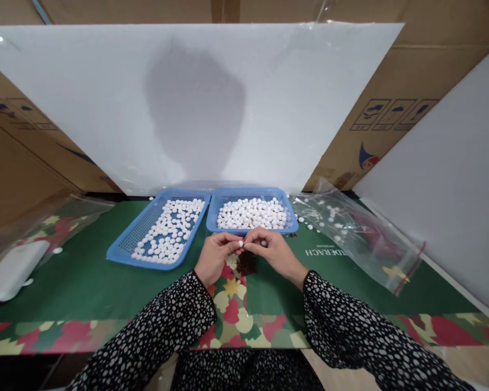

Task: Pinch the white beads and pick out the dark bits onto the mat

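Observation:
My left hand [218, 254] pinches a small white ball [240, 244] between thumb and fingertips, just in front of the right basket. My right hand [272, 251] meets it there, its thumb and index finger closed at the ball's right side; whether they hold something of their own is too small to tell. Below the fingertips lies a small heap of dark brown bits [246, 264] on the green covering. A blue basket [122, 245] at the left holds many white pieces, spread out. The other blue basket [290, 216], behind my hands, holds a denser pile of white pieces.
A clear zip bag [375, 244] lies at the right, with loose white pieces [309, 226] near it. At the left are a white handled board [14, 270] and another clear bag [75, 212]. A white panel [277, 108] stands behind the baskets, with cardboard around it.

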The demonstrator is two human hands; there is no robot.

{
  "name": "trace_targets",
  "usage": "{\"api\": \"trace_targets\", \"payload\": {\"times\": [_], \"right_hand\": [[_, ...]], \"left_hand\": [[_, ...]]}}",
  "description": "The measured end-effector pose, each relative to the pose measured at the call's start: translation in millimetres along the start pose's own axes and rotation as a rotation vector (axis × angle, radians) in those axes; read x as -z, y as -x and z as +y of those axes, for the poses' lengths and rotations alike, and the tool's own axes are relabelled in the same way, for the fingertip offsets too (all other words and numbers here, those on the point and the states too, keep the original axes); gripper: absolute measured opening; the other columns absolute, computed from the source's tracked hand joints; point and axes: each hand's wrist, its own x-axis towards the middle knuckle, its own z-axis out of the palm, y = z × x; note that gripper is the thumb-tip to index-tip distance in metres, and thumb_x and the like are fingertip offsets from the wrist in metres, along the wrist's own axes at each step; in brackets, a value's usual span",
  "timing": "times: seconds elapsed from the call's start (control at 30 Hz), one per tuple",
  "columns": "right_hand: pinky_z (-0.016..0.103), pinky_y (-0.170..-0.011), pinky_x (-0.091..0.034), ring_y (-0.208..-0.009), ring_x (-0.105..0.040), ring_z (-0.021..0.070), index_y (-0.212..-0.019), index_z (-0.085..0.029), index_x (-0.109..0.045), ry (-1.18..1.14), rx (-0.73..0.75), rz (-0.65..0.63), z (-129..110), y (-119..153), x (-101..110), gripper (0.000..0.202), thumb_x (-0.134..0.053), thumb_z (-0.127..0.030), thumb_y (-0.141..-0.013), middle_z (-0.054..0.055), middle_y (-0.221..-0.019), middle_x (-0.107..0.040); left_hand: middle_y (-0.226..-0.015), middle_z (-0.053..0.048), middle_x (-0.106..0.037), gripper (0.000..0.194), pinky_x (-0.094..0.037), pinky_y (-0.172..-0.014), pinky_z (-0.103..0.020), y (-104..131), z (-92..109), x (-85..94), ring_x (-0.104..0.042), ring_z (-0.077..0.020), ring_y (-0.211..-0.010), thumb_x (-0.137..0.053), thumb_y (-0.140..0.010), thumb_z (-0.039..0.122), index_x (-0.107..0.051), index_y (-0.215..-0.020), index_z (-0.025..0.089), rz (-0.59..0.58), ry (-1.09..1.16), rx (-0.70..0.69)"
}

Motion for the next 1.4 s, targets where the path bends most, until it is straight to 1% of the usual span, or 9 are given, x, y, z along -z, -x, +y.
{"api": "trace_targets", "payload": {"times": [0.33,0.5,0.63,0.8,0.87,0.93,1.0,1.17,1.4], "right_hand": [[0.024,-0.054,-0.031,-0.055,-0.041,0.0114,-0.086,-0.019,-0.060,-0.063,-0.071,0.037,4.8,3.7,-2.9,0.020,-0.072,-0.036,-0.083,-0.004,-0.067,-0.054],[0.028,-0.065,-0.043,-0.071,-0.054,0.0155,-0.111,-0.025,-0.065,0.041,0.068,-0.066,-4.5,3.5,-1.3,0.021,-0.064,-0.031,-0.091,0.002,-0.092,-0.065],[0.033,-0.077,-0.047,-0.088,-0.059,0.0191,-0.105,-0.026,-0.066,0.228,0.251,-0.085,-20.1,2.4,-1.0,0.015,-0.055,-0.025,-0.096,0.004,-0.098,-0.064],[0.031,-0.065,-0.046,-0.063,-0.052,0.0160,-0.105,-0.021,-0.061,0.578,0.302,0.241,-15.7,-27.9,31.9,0.015,-0.055,-0.023,-0.092,0.004,-0.088,-0.063],[0.034,-0.072,-0.048,-0.068,-0.057,0.0185,-0.104,-0.018,-0.061,0.694,0.302,0.252,-5.5,-46.1,50.5,0.017,-0.054,-0.019,-0.089,0.006,-0.091,-0.065],[0.038,-0.080,-0.050,-0.085,-0.063,0.0238,-0.107,-0.017,-0.061,0.738,0.307,0.181,3.9,-58.7,64.4,0.023,-0.052,-0.015,-0.086,0.011,-0.101,-0.067],[0.041,-0.087,-0.049,-0.100,-0.062,0.0272,-0.108,-0.017,-0.062,0.754,0.333,0.177,8.0,-60.4,71.5,0.025,-0.050,-0.014,-0.086,0.012,-0.109,-0.067],[0.034,-0.076,-0.052,-0.084,-0.065,0.0219,-0.100,-0.020,-0.064,0.709,0.368,0.230,-2.8,-21.5,68.8,0.018,-0.047,-0.018,-0.094,0.007,-0.095,-0.069],[0.031,-0.076,-0.052,-0.087,-0.066,0.0210,-0.113,-0.018,-0.062,0.973,0.238,-0.143,9.7,23.7,52.4,0.027,-0.043,-0.011,-0.096,0.008,-0.103,-0.066]], "left_hand": [[-0.061,-0.004,-0.070,0.015,-0.049,-0.059,-0.024,3.2,2.0,1.0,-0.061,-0.0130,-0.056,-0.084,-0.064,0.022,-0.072,-0.066,0.013,-0.043,-0.086,-0.027],[-0.060,-0.001,-0.068,0.028,-0.048,-0.056,-0.023,2.3,0.4,-0.3,-0.061,-0.0128,-0.055,-0.084,-0.064,0.023,-0.058,-0.069,0.015,-0.089,-0.078,-0.040],[-0.072,0.001,-0.068,0.038,-0.049,-0.058,-0.024,6.0,19.4,-1.5,-0.062,-0.0137,-0.057,-0.078,-0.073,0.030,-0.045,-0.091,0.022,-0.100,-0.081,-0.083],[-0.090,-0.007,-0.068,0.021,-0.049,-0.078,-0.035,3.8,88.8,47.9,-0.065,-0.0238,-0.083,-0.047,-0.090,0.024,-0.057,-0.108,0.021,-0.031,-1.077,-0.234],[-0.100,-0.014,-0.066,0.030,-0.046,-0.086,-0.043,-2.0,110.9,79.0,-0.063,-0.0332,-0.096,-0.051,-0.086,0.023,-0.058,-0.114,0.016,0.066,-1.509,-0.112],[-0.109,-0.024,-0.063,0.043,-0.044,-0.087,-0.051,-8.8,120.2,104.8,-0.061,-0.0431,-0.100,-0.061,-0.080,0.032,-0.059,-0.116,0.009,0.122,-1.790,0.199],[-0.117,-0.027,-0.060,0.062,-0.044,-0.088,-0.053,-14.1,118.6,120.9,-0.060,-0.0458,-0.102,-0.067,-0.075,0.046,-0.055,-0.125,0.009,0.043,-1.860,0.409],[-0.122,-0.027,-0.057,0.080,-0.043,-0.090,-0.051,-17.3,101.5,134.0,-0.062,-0.0450,-0.103,-0.065,-0.072,0.057,-0.048,-0.135,0.010,-0.019,-1.855,0.477],[-0.121,-0.027,-0.055,0.067,-0.044,-0.086,-0.048,-17.6,89.8,146.7,-0.062,-0.0405,-0.101,-0.050,-0.081,0.054,-0.046,-0.131,0.009,-0.093,-1.907,0.366]]}}
